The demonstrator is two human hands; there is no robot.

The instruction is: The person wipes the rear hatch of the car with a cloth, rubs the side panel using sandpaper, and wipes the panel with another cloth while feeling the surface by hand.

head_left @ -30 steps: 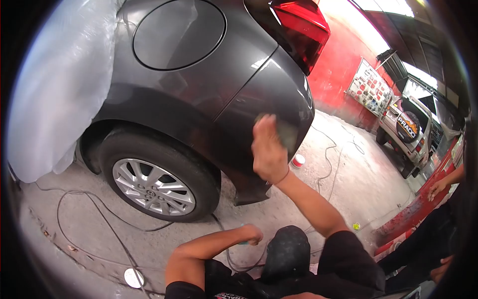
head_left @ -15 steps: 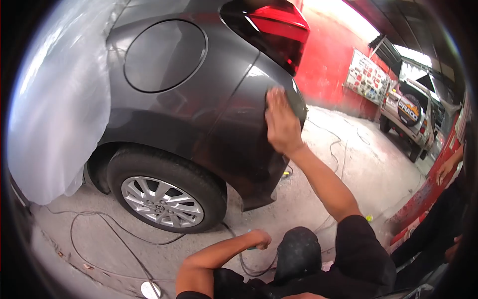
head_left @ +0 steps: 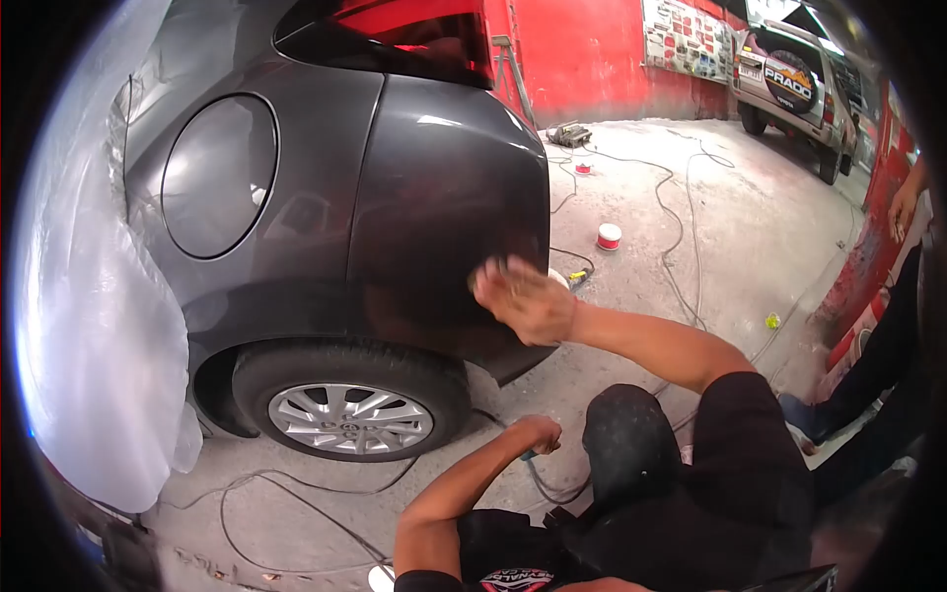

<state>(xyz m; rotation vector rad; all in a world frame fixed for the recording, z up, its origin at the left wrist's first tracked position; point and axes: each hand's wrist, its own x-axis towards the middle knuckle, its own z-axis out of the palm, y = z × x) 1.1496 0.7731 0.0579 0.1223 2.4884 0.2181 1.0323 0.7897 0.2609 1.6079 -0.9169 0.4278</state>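
Through the head camera, I see a dark grey car (head_left: pixel 311 109) filling the left and middle of the view. Its back bumper (head_left: pixel 444 217) is in the middle, under the red tail light (head_left: pixel 424 25). My right hand (head_left: pixel 528 301) is at the low part of the bumper, with the arm reaching in from the right. The hand is blurry, so I cannot tell if its fingers hold something or if they touch the paint.

My left hand (head_left: pixel 541 434) is low down, right of the back wheel (head_left: pixel 350 419) and near a dark knee (head_left: pixel 631 434). Its fingers are curled tight around a small blue-green thing (head_left: pixel 528 456), mostly hidden.

A round fuel door (head_left: pixel 219 178) sits above the wheel. Clear plastic (head_left: pixel 89 326) hangs over the car at the far left. On the floor, past the bumper, I see a red and white tub (head_left: pixel 609 237) and long cords (head_left: pixel 666 202). Another person's hand (head_left: pixel 901 212) shows at the right edge.
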